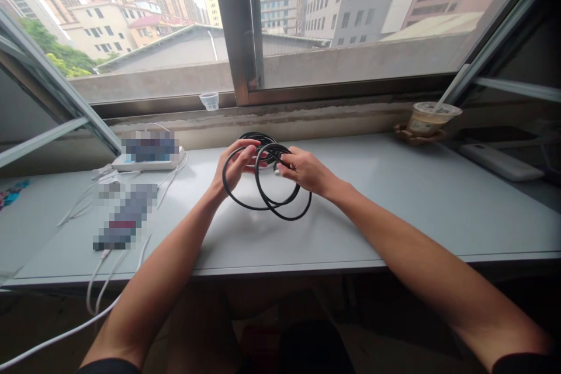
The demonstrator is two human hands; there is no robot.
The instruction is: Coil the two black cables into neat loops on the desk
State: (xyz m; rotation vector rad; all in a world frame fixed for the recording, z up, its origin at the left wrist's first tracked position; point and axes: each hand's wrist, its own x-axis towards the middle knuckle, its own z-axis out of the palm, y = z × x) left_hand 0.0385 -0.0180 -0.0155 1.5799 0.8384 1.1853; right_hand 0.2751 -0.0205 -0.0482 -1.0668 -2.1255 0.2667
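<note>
A black cable (289, 219) is gathered in loose loops between my hands, a little above the grey-white table. My left hand (239, 165) is curled around the loops on the left side, with its fingers partly apart. On the other side, my right hand (302, 169) grips the cable between thumb and fingers. A small light-coloured connector end (277, 170) shows just beside the right fingertips. More black coils (256, 136) appear behind the hands; whether they rest on the table I cannot tell.
At left, a white power strip (149, 166), white cords and a blurred dark device (127, 216) lie on the table (350, 234). A small clear cup (210, 101) stands on the sill. Far right, a drink cup with a straw (427, 120) sits in a cardboard holder.
</note>
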